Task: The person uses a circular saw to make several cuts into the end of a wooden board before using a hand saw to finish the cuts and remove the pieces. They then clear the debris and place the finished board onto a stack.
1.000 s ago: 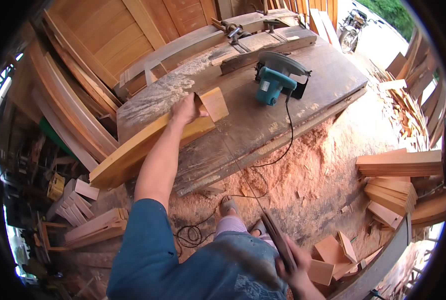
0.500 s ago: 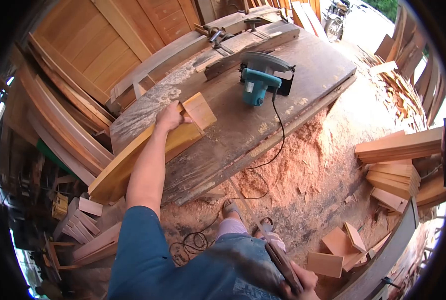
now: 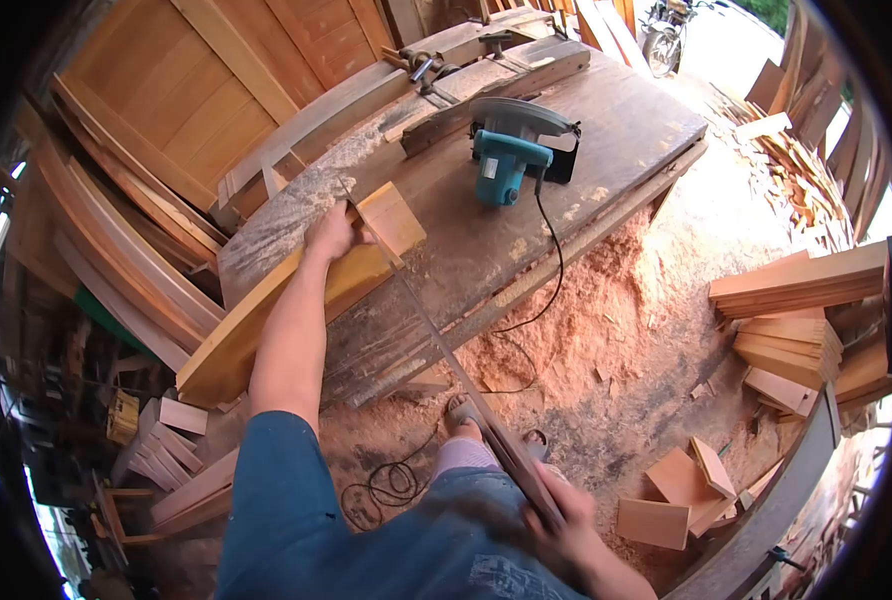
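My left hand (image 3: 331, 235) grips a yellowish wooden board (image 3: 236, 325) near its far end, fingers closed over the upper edge. The board lies slanting along the workbench (image 3: 466, 265) and juts past its near left end. In my right hand (image 3: 561, 510), low in front of my body, is a handsaw (image 3: 461, 375) with a long thin blade and a dark wooden grip. Its blade runs up and left across the board, right beside my left fingers, along the line bounding the board's end section (image 3: 394, 218).
A teal circular saw (image 3: 511, 165) stands on the bench, its cord (image 3: 558, 260) hanging over the edge. Clamped timbers (image 3: 496, 95) line the back. Sawdust (image 3: 606, 320) covers the floor. Stacked boards (image 3: 791, 290) stand right, offcuts (image 3: 656, 520) lie lower right, and planks (image 3: 116, 240) lean left.
My right hand has pushed the handsaw forward and up to the left, so its blade now crosses the board. My left hand stays on the board.
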The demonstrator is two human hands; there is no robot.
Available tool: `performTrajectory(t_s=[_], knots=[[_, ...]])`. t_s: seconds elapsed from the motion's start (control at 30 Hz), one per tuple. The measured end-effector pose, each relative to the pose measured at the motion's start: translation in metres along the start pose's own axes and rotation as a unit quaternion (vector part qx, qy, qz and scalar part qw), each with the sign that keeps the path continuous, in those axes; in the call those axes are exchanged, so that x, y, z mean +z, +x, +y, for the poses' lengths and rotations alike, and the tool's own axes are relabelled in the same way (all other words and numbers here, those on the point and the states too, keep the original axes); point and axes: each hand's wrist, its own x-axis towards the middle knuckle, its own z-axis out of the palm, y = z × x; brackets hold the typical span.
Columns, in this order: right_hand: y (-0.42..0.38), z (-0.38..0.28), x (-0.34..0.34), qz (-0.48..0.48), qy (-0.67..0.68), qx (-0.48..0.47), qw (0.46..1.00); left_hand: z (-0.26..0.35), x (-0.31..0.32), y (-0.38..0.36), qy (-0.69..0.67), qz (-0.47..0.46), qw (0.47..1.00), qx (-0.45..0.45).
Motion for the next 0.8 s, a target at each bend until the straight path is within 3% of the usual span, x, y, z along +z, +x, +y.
performTrajectory(t_s=[0.03, 0.07, 0.13, 0.17, 0.2, 0.23, 0.3, 0.33, 0.37, 0.43, 0.5, 0.53, 0.6, 0.63, 0.77, 0.8], knots=[[-0.039, -0.001, -0.021, -0.003, -0.019, -0.004, 1.000, 0.003, -0.007, 0.001, -0.010, -0.010, 1.000, -0.001], [-0.076, -0.011, -0.043, -0.026, -0.039, 0.053, 0.997, 0.009, -0.010, -0.001, 0.019, -0.014, 1.000, -0.017], [-0.090, -0.025, -0.046, 0.067, -0.097, -0.007, 0.993, -0.003, 0.006, 0.007, -0.061, -0.020, 0.998, -0.006], [-0.071, -0.025, -0.036, 0.130, -0.146, -0.077, 0.978, 0.001, 0.012, 0.002, -0.327, -0.039, 0.942, -0.060], [-0.034, -0.003, -0.018, 0.092, -0.100, -0.072, 0.988, 0.006, 0.019, -0.005, -0.565, -0.029, 0.816, -0.121], [0.015, 0.022, 0.011, 0.037, -0.049, -0.075, 0.995, -0.008, 0.038, -0.002, -0.304, -0.003, 0.952, -0.037], [0.123, 0.033, 0.074, 0.055, -0.011, -0.094, 0.994, -0.002, 0.025, -0.016, -0.085, 0.029, 0.995, -0.029], [0.175, 0.045, 0.105, 0.074, 0.014, -0.107, 0.991, -0.004, 0.030, -0.018, -0.059, 0.060, 0.996, -0.028], [0.211, 0.003, 0.106, 0.043, 0.025, -0.064, 0.997, -0.001, 0.038, -0.017, -0.044, 0.092, 0.994, -0.023], [0.235, -0.016, 0.118, 0.066, 0.051, -0.124, 0.989, -0.004, 0.046, -0.017, -0.016, 0.171, 0.985, -0.011], [0.244, -0.002, 0.125, 0.073, 0.085, -0.108, 0.988, 0.013, 0.022, -0.029, 0.033, 0.089, 0.995, -0.024], [0.246, 0.003, 0.124, 0.046, 0.109, -0.025, 0.993, 0.009, 0.042, -0.004, 0.014, 0.062, 0.997, -0.054], [0.246, 0.007, 0.121, 0.011, 0.119, 0.071, 0.990, 0.005, 0.097, 0.031, 0.018, 0.175, 0.983, -0.057], [0.247, 0.009, 0.120, 0.004, 0.109, 0.080, 0.991, 0.002, 0.095, 0.031, 0.010, 0.180, 0.982, -0.048], [0.245, 0.064, 0.146, 0.103, 0.121, -0.051, 0.986, 0.001, 0.070, 0.023, -0.004, 0.138, 0.990, -0.034], [0.245, 0.083, 0.153, 0.114, 0.197, -0.033, 0.973, 0.001, 0.080, 0.036, -0.014, 0.138, 0.989, -0.048]])
